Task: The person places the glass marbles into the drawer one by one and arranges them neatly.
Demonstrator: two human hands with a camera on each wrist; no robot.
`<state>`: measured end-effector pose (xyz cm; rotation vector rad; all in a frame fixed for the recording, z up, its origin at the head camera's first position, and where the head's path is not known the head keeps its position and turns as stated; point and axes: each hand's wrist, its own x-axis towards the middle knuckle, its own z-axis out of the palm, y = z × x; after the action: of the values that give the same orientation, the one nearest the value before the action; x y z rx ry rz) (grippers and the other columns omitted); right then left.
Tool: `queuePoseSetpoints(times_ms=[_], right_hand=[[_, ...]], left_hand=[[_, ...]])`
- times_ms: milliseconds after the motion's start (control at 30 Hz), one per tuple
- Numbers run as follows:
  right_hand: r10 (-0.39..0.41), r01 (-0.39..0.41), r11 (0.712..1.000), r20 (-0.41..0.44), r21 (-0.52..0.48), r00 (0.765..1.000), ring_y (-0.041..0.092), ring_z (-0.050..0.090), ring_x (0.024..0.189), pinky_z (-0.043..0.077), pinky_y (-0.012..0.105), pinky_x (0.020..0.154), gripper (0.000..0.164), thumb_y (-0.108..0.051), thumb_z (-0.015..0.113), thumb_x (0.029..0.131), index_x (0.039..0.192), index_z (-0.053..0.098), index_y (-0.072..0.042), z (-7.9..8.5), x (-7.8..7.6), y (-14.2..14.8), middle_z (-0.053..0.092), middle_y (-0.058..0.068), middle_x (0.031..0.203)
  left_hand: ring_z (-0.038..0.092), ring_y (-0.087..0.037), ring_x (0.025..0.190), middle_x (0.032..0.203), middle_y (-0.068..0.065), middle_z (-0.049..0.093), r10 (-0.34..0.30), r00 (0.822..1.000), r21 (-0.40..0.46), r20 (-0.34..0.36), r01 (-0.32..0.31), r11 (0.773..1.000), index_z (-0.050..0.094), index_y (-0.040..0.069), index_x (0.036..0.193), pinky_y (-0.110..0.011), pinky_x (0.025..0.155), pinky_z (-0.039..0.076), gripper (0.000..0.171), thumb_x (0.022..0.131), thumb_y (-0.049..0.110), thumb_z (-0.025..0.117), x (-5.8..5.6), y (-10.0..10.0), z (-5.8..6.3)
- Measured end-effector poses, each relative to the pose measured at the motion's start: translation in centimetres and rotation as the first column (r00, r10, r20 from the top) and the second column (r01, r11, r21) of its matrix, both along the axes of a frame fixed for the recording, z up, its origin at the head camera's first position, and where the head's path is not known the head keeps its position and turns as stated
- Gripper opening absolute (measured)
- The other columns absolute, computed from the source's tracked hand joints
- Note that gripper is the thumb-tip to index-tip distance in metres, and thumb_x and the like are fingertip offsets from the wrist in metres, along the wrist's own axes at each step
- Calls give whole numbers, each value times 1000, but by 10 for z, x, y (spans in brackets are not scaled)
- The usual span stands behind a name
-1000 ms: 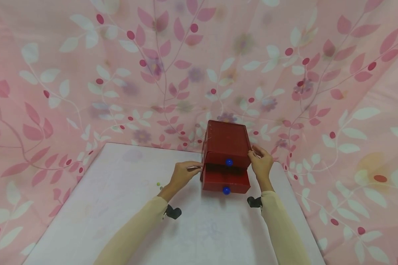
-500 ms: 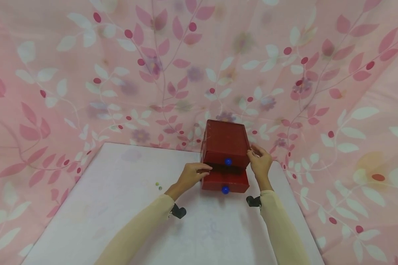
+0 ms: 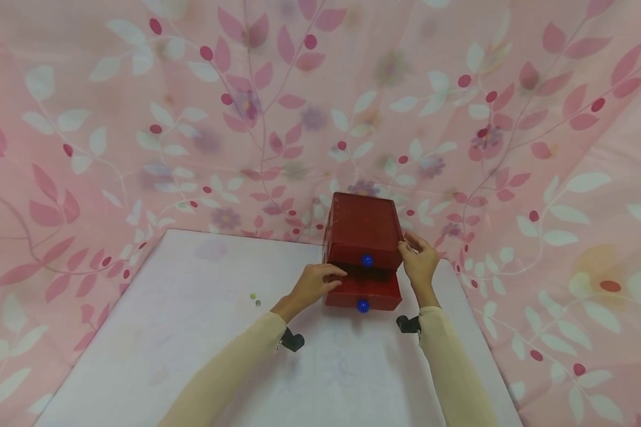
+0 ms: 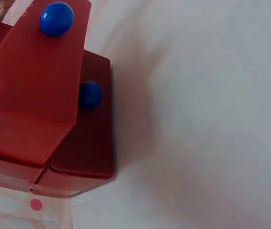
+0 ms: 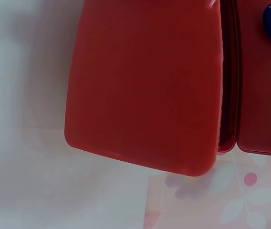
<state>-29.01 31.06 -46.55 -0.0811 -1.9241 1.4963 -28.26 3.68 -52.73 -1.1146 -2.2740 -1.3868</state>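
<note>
A red drawer cabinet with blue knobs stands at the table's back edge. Its middle drawer is pulled out, between an upper one and a lower one that look pushed in. My left hand reaches from the left, its fingers over the open drawer, thumb and fingertips slightly apart; nothing shows between them. Against the cabinet's right side rest the fingers of my right hand. The right wrist view shows the drawer's red front close up. What lies inside the drawer is hidden.
Two tiny bead-like balls lie left of my left hand: a yellow-green ball and a greyish ball. The white-covered table meets a pink floral cloth behind and at both sides.
From beside the cabinet's left side, my left hand has moved right until its fingers are over the open drawer. My right hand and the cabinet hold their place.
</note>
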Motion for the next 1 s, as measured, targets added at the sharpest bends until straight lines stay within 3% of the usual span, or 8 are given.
queuePoseSetpoints(times_ms=[333,600,833,1000], right_hand=[[-6,6,1000,1,10,1000,33,68,94,54,15,76,28,6,73,79,107,71,6,1,1,-1,70,24,101],[-12,11,1000,7,20,1000,33,69,93,54,16,75,28,5,73,79,107,72,6,1,1,0,71,22,98],[-8,8,1000,-1,7,1000,32,68,92,54,16,75,26,6,74,79,105,72,5,1,1,0,71,21,100],[-5,5,1000,0,0,1000,36,68,93,54,14,75,26,6,74,79,105,72,4,0,0,0,70,23,100]], left_hand=[[65,-15,102,107,-1,72,-34,999,-165,9,35,986,74,10,110,-27,92,52,24,86,6,74,-7,4,8],[66,-14,98,104,-1,72,-60,997,-234,-38,50,971,75,10,107,-23,89,52,23,84,4,75,-11,6,6],[64,-14,102,108,-1,70,-121,992,-327,-21,108,939,73,10,110,-21,91,51,25,86,3,73,-13,9,11],[64,-14,104,110,-1,70,-122,993,-370,8,116,922,73,11,113,-20,91,51,27,86,4,73,-16,13,13]])
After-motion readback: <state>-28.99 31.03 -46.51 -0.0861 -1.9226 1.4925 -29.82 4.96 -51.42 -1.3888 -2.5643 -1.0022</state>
